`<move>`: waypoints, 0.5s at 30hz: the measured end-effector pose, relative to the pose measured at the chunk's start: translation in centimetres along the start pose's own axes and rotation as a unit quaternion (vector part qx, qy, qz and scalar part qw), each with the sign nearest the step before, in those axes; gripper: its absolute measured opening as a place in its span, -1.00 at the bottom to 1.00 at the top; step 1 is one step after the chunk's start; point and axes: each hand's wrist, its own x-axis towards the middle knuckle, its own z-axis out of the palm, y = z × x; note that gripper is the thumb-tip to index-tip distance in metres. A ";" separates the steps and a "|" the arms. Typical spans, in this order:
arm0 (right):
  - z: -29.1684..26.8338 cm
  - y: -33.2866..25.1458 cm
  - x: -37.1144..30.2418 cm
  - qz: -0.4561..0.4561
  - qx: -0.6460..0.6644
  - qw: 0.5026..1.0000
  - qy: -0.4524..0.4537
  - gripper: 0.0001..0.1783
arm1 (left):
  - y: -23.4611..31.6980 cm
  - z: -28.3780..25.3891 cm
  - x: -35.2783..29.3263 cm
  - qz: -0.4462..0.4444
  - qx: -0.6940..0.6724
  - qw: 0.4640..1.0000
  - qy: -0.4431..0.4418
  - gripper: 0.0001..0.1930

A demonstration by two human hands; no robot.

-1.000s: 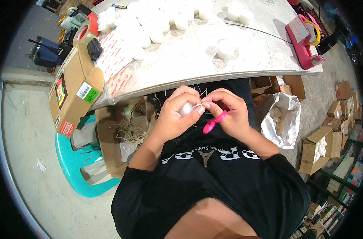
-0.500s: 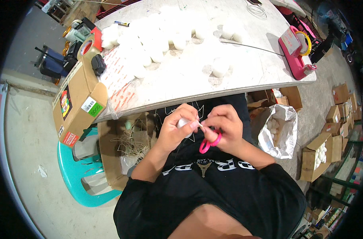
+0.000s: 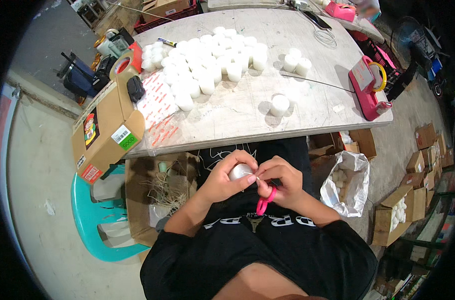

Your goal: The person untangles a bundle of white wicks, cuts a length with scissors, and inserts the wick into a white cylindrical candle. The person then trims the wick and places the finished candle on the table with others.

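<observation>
Above my lap, my left hand (image 3: 231, 176) is wrapped round a short white candle (image 3: 241, 171). My right hand (image 3: 282, 181) pinches the pale wick (image 3: 257, 176) at the candle's end, close against the left fingertips. From the right fingers hang the pink loop handles of scissors (image 3: 266, 201); their blades are hidden by the hand. On the white table in front, many white candles (image 3: 207, 60) stand crowded together at the left middle. A group of 3 candles (image 3: 297, 62) stands farther right, and a lone candle (image 3: 279, 105) is nearer the front edge.
A pink tape dispenser (image 3: 368, 90) stands at the table's right end, with a thin rod (image 3: 317, 83) beside it. A cardboard box (image 3: 107, 127) overhangs the left edge. Below are a box of strings (image 3: 165, 187), a teal chair (image 3: 85, 220) and a white sack (image 3: 345, 185).
The view has shifted, so the table sits lower and its candles show more clearly. Both hands stay together, with more of the held candle's end facing up; the scissors still hang from the right hand.
</observation>
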 end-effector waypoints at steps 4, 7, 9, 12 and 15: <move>0.2 0.2 -0.4 0.121 0.082 0.988 0.052 -0.82 | 0.6 0.2 0.3 0.161 0.201 0.966 0.022 -0.80; 0.2 0.0 -0.5 0.159 0.079 0.983 0.053 -0.83 | 0.3 0.5 0.1 0.207 0.260 0.941 0.060 -0.81; 0.4 -0.1 -0.7 0.179 0.092 0.976 0.076 -0.84 | 0.5 0.5 0.3 0.194 0.254 0.946 0.061 -0.84; 0.1 -0.5 -0.1 0.139 0.031 0.987 0.071 -0.83 | 0.3 0.5 0.1 0.122 0.156 0.978 0.070 -0.89; -0.2 -0.6 0.5 0.094 -0.057 0.993 0.046 -0.82 | -0.4 0.4 -0.2 0.000 -0.005 0.997 0.072 -0.93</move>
